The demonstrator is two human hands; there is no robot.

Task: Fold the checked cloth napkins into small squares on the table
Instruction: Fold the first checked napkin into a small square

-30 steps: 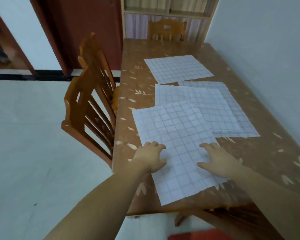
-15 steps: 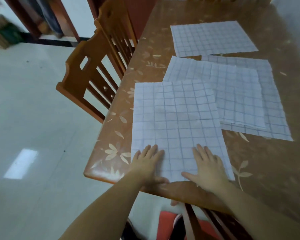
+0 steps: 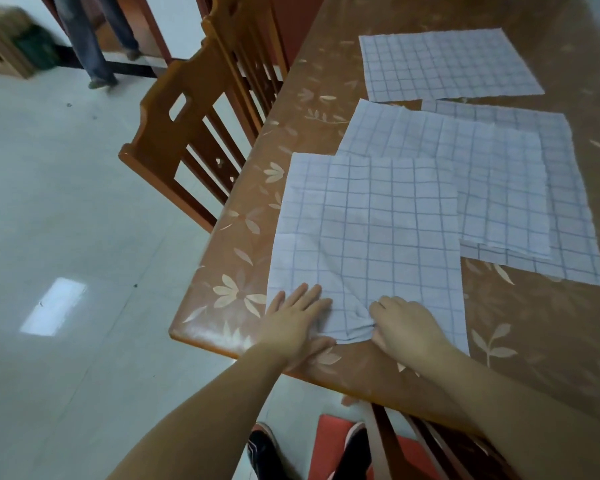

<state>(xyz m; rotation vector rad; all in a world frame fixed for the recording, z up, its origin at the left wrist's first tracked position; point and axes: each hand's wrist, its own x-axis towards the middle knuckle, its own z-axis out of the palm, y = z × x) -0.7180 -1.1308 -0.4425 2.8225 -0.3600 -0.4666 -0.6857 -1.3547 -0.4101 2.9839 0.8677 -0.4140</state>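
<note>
Both hands meet the nearest napkin [image 3: 368, 244]: left [image 3: 297, 318] flat on it, right [image 3: 404, 325] pinching its near edge.

Legible text, labels, brands, numbers, signs: none. Napkins [image 3: 368, 230] carry a plain check only; surface [image 3: 243, 271] bears a leaf pattern, no lettering.

Bare table [image 3: 520, 327] lies open at the lower right of the frame, right of the nearest napkin [image 3: 371, 237]. Above it in the frame, two overlapping napkins [image 3: 506, 188] and a fourth napkin [image 3: 447, 64] cover most of the top, all lying flat. Along the table's left edge a strip of bare top stays free, but a wooden chair [image 3: 194, 140] stands close against that side, its back rising above the tabletop.
</note>
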